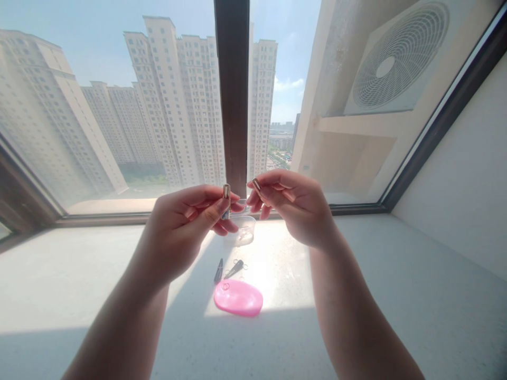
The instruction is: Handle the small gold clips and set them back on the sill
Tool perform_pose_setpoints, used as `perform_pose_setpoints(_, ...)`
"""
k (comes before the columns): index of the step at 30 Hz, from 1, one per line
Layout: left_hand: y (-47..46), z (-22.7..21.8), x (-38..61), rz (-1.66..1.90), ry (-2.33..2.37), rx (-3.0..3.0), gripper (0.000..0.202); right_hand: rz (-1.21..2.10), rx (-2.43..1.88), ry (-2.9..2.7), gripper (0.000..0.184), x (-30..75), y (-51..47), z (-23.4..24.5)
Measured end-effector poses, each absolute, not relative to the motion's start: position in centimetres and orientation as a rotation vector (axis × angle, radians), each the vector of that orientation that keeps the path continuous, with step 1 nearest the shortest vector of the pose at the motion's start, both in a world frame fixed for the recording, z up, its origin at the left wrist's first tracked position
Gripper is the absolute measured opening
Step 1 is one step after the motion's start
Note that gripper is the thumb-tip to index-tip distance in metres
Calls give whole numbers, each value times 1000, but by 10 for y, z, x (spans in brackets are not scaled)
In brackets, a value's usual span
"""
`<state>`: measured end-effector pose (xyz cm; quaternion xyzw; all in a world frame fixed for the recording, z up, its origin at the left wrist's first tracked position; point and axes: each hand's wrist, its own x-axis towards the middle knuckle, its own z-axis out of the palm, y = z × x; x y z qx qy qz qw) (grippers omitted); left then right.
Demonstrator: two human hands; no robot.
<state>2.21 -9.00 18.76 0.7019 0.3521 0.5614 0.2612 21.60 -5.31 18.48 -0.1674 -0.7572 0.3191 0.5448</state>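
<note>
Both my hands are raised in front of a window, above a pale sill. My left hand (pixel 194 214) pinches a small gold-coloured tube (pixel 226 192) upright between thumb and fingers. My right hand (pixel 289 203) is closed too, pinching a small gold-coloured cap (pixel 256 184) at its fingertips, a short gap away from the tube. Just behind and below my fingers stands a small clear plastic cup (pixel 244 232) on the sill.
On the sill (pixel 79 274) below my hands lie a pink oval case (pixel 238 297), a small dark tool (pixel 218 270) and small scissors (pixel 234 268). A dark window post (pixel 233 95) rises behind my hands. A white wall (pixel 463 174) closes the right side.
</note>
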Motion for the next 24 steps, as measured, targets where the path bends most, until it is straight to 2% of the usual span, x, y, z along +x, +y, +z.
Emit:
perform_pose_setpoints(14, -91, 188, 23, 1538, 973, 1885, 12, 690, -357, -1753, 16, 217, -47, 183)
perform_pose_setpoints(24, -88, 186, 23, 1547, 956, 1810, 13, 859, -357, -1820, 9, 218, -50, 186)
